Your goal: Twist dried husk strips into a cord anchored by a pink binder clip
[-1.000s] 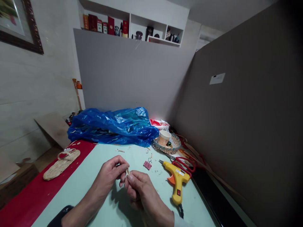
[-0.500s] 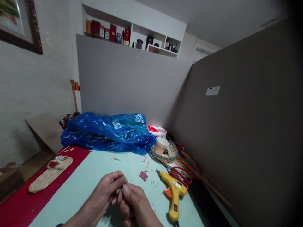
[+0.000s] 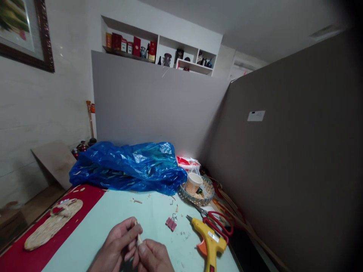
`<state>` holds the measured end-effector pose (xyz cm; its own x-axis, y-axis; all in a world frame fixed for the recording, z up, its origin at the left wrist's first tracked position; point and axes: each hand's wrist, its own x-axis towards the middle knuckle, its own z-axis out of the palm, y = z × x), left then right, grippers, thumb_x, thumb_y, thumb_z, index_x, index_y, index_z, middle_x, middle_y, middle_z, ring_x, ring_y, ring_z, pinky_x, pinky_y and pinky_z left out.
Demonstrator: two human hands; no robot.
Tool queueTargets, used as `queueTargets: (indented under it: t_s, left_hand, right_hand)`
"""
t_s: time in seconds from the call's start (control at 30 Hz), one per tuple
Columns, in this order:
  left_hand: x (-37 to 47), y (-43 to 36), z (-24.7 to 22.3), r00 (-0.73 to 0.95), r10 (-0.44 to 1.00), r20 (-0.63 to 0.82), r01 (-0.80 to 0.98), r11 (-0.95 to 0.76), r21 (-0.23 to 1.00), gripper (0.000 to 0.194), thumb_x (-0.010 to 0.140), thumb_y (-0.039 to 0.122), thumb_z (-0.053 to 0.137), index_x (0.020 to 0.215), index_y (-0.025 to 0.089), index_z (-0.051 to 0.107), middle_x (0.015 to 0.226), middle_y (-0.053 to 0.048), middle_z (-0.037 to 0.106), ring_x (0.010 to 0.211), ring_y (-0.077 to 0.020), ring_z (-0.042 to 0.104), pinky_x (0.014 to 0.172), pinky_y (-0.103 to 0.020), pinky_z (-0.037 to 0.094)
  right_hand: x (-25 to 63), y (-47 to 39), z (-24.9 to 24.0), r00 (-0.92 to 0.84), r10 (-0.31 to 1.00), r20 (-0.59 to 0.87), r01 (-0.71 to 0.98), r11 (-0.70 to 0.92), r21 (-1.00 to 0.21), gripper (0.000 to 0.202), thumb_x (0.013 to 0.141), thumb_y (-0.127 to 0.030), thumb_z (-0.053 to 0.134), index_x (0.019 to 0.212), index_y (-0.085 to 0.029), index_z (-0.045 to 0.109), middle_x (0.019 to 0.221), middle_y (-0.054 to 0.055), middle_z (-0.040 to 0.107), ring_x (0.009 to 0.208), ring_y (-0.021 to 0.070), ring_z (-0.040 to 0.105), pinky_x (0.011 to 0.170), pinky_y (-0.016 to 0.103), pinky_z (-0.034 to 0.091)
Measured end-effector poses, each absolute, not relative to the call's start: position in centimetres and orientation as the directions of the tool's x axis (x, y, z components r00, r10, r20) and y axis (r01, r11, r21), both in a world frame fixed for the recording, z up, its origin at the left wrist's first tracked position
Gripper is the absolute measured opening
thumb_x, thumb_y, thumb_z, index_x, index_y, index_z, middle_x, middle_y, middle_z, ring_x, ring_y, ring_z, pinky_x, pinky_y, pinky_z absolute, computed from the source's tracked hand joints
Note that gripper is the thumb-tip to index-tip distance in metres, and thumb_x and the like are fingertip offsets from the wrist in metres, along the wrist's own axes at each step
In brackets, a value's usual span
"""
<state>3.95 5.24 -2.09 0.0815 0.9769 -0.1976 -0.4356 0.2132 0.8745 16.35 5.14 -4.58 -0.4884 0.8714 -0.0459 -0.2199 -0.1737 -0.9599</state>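
Near the bottom of the head view, my left hand (image 3: 120, 241) and my right hand (image 3: 154, 255) pinch a short pale straw strip (image 3: 138, 238) between them, close above the light green table top. Fingers cover both ends of the strip, so its full shape is hidden. To the left, a woven straw sandal (image 3: 47, 230) with a strap lies on a red cloth (image 3: 17, 262). A pink binder clip (image 3: 171, 223) lies beyond my right hand. Right of it rests a yellow hot glue gun (image 3: 208, 238) with an orange trigger, its lower end cut off by the frame.
Red-handled scissors (image 3: 218, 223) lie behind the glue gun. A woven basket (image 3: 208, 192) holds a paper cup (image 3: 194, 183). A crumpled blue plastic bag (image 3: 127, 166) spans the back edge. Grey partitions (image 3: 159, 105) stand behind and to the right. Straw scraps dot the table.
Both hands have shifted down and left in the view, and more of the straw strip shows between them. The surroundings sit slightly lower in the picture.
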Motion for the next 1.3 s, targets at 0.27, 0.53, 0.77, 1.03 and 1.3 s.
queueTargets:
  t_s: [0.27,0.53,0.77,1.03,1.3]
  left_hand:
    - [3.6,4.5,-0.9,0.213,0.957,-0.196,-0.375,0.265,0.888,0.035,0.084,0.05,0.06,0.07,0.018,0.058,0.036,0.009,0.038,0.031,-0.0052,0.036,0.034,-0.015,0.026]
    - [3.3,4.4,-1.2,-0.047,0.967,-0.251,-0.415,0.21,0.885,0.026,0.067,0.023,0.078,0.069,0.017,0.054,0.054,0.005,0.055,0.035,0.0001,0.032,0.032,-0.009,0.023]
    - [2.5,5.0,-1.0,-0.133,0.976,-0.171,-0.393,0.106,0.913,0.009,0.079,0.01,0.062,0.071,0.013,0.057,0.055,0.004,0.055,0.034,0.0008,0.029,0.031,-0.009,0.022]
    - [2.2,5.2,-1.2,-0.204,0.971,-0.122,-0.371,0.038,0.928,0.009,0.083,0.007,0.057,0.074,0.009,0.059,0.061,0.002,0.058,0.03,0.0038,0.027,0.029,-0.009,0.02]
    - [2.6,5.6,-1.9,-0.202,0.972,-0.117,-0.366,0.036,0.93,0.013,0.09,0.01,0.05,0.081,0.008,0.06,0.066,-0.001,0.06,0.029,0.0047,0.027,0.029,-0.007,0.022]
  right_hand:
    - [17.0,3.2,-3.4,-0.511,0.853,-0.109,-0.264,-0.276,-0.924,0.042,0.08,-0.057,0.057,0.068,-0.018,0.05,0.044,-0.009,0.033,0.035,0.0052,0.022,0.036,0.022,0.015]
    - [16.2,2.2,-2.7,-0.55,0.82,-0.155,-0.276,-0.354,-0.893,0.026,0.091,-0.03,0.046,0.069,-0.017,0.05,0.049,-0.009,0.035,0.038,0.0046,0.023,0.04,0.022,0.017]
    - [16.0,2.2,-2.5,-0.544,0.821,-0.171,-0.267,-0.363,-0.893,0.021,0.088,-0.022,0.043,0.07,-0.016,0.052,0.048,-0.009,0.037,0.036,0.0036,0.022,0.039,0.02,0.017]
    - [15.8,2.5,-2.2,-0.487,0.853,-0.188,-0.251,-0.342,-0.906,0.022,0.084,-0.014,0.037,0.069,-0.016,0.052,0.044,-0.009,0.035,0.035,0.0053,0.02,0.039,0.021,0.016]
    - [15.9,3.4,-3.5,-0.405,0.912,-0.067,-0.063,-0.101,-0.993,0.025,0.081,-0.018,0.04,0.06,-0.017,0.055,0.044,-0.007,0.039,0.037,0.008,0.032,0.045,0.022,0.025]
